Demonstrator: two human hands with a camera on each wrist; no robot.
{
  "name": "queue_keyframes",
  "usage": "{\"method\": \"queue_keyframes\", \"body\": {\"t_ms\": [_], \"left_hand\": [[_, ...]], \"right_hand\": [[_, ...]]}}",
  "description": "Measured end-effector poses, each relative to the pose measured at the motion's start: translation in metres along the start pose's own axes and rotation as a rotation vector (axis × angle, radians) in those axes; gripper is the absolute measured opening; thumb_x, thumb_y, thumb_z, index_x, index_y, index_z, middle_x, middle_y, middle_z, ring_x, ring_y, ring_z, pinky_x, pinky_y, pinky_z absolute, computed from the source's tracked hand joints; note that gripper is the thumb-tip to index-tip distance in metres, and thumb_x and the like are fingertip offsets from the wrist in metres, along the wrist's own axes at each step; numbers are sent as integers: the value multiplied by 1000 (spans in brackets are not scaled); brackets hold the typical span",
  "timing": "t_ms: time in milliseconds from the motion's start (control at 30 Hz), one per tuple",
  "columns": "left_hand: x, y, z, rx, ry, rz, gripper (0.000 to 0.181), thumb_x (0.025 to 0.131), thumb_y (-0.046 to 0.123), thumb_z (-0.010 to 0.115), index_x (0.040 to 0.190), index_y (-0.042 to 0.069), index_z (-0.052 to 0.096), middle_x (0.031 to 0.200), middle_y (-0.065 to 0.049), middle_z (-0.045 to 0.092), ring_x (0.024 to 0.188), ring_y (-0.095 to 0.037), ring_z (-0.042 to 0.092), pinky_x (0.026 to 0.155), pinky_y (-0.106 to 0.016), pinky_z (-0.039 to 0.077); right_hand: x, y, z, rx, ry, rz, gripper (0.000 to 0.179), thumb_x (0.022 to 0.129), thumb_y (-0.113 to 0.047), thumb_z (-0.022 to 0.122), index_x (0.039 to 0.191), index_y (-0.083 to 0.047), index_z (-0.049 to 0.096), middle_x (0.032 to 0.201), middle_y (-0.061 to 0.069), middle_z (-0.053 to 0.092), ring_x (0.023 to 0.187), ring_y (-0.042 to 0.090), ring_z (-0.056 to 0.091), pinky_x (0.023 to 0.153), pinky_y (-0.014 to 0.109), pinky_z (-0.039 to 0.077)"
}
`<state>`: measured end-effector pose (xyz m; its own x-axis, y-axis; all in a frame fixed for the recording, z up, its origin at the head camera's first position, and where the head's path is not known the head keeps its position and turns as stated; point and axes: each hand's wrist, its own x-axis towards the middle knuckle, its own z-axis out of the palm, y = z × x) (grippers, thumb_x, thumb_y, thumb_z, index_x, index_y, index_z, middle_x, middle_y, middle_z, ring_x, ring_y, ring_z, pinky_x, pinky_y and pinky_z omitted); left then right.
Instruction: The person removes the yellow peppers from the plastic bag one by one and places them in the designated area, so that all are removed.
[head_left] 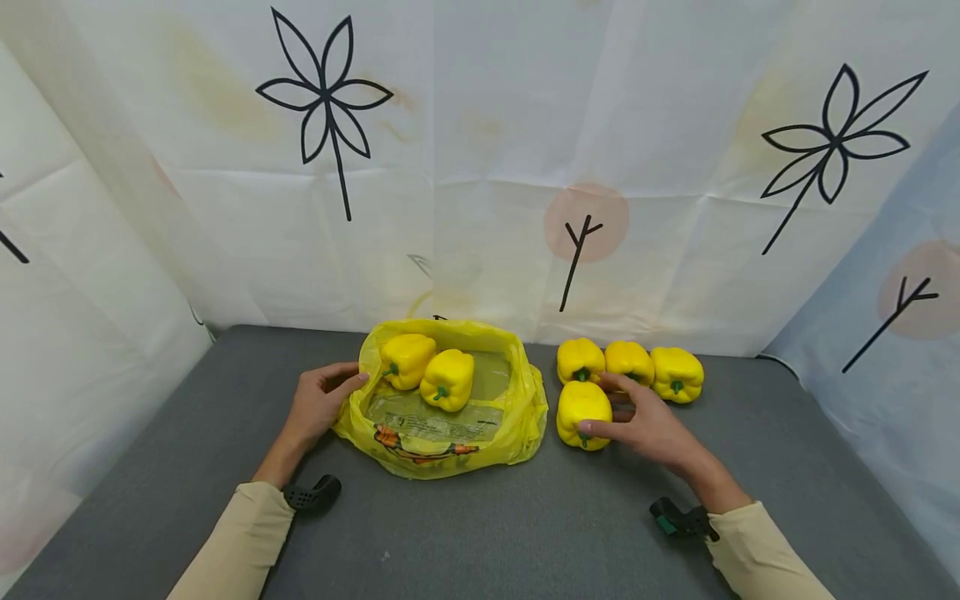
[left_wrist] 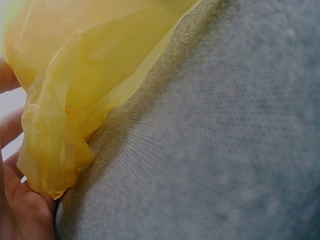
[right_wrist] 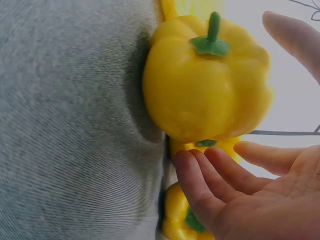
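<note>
A yellow plastic bag (head_left: pixel 442 462) with a carrot print stands open on the grey table, its rim rolled wide. Two yellow bell peppers, one at the back left (head_left: pixel 407 360) and one nearer the middle (head_left: pixel 447 381), lie inside it. My left hand (head_left: pixel 318 404) holds the bag's left rim between thumb and fingers; the left wrist view shows bunched yellow film (left_wrist: pixel 55 135) against the fingers. My right hand (head_left: pixel 648 425) is spread around another bell pepper (head_left: pixel 583 414) right of the bag. In the right wrist view its fingers are extended beside that pepper (right_wrist: pixel 207 85), not closed round it.
Behind the pepper near my right hand, a row of three more yellow bell peppers (head_left: pixel 630 360) stands along the table's back edge. A white printed cloth (head_left: pixel 480 150) hangs behind the table (head_left: pixel 480 533) and along both sides.
</note>
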<state>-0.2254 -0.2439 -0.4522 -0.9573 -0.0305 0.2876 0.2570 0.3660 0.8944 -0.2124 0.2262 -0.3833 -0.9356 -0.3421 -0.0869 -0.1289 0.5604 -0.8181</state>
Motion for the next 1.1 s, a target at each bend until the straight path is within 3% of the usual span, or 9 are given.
{"method": "queue_keyframes", "body": {"t_ms": [533,1100], "left_hand": [[0,0,0,10,10,7,36,101,21,67,126,-5,69,116,-18,70,93,-2,63,79,-19,52],[-1,3,0,-20,-2,-8,36,101,16,66,129,-6,66,123,-23,67,95,2,61,82,-18,51]], "right_hand": [[-8,-11,-10,2,15,-31,91,92,-33,78,159,0,26,156,27,35,134,49,45,98,53,51],[-8,-34,-10,-59,55,-94,89,91,-36,78,158,-3,31,155,21,38,136,47,42,106,61,40]]}}
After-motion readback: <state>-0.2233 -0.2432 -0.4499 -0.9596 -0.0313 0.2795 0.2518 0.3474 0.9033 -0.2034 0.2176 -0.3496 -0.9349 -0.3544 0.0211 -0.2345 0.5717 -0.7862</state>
